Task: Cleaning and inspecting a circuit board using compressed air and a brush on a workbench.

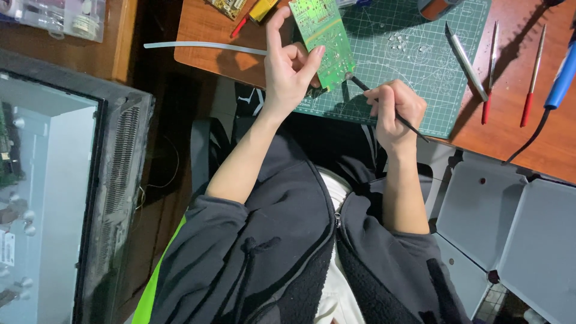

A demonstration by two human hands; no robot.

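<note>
I take the green cutting mat [414, 66] as landmark. Past its far left corner I note a small yellow block [262, 8] and a red-handled tool [239, 27]; no readable label from here. The green circuit board [322, 41] stands over the mat's left edge, a pale rectangle dotted with solder points, long axis running away from me and tilted slightly left, near end lowest. My left hand [290, 71] grips it, thumb on the face, index finger straight up along the left edge. My right hand [395, 110] is closed around a thin dark brush [384, 107] over the mat's near edge, its tip touching the board's near corner. Right of the mat, on the wooden surface [510, 129], lie tweezers [466, 60] and two red-handled files [489, 78].
</note>
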